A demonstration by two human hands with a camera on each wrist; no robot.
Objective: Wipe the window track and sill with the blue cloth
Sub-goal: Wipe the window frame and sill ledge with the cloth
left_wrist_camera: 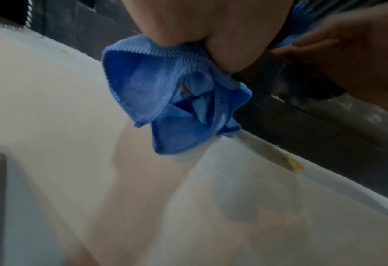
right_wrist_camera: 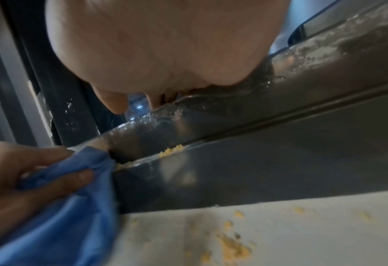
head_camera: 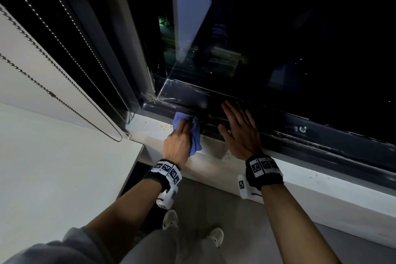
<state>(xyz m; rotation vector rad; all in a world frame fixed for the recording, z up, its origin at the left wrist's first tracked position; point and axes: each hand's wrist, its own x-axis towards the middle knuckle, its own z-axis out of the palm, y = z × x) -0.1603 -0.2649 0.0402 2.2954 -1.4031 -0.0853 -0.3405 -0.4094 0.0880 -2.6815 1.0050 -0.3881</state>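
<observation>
My left hand (head_camera: 182,133) grips a bunched blue cloth (head_camera: 196,141) and presses it at the edge where the white sill (head_camera: 150,126) meets the dark window track (head_camera: 211,123). In the left wrist view the cloth (left_wrist_camera: 165,100) hangs in folds below the palm, touching the sill (left_wrist_camera: 52,90). My right hand (head_camera: 237,122) lies flat with straight fingers on the dark lower frame, just right of the cloth, holding nothing. Yellow crumbs (right_wrist_camera: 170,150) sit in the track groove beside the cloth (right_wrist_camera: 74,216), and more crumbs (right_wrist_camera: 231,248) lie on the sill.
Bead chains (head_camera: 64,96) of a blind hang at the left, by a white counter (head_camera: 53,167). The dark window glass (head_camera: 278,38) rises behind the track. A small round knob (head_camera: 302,129) sits on the frame to the right. Grey floor and my shoes (head_camera: 171,219) lie below.
</observation>
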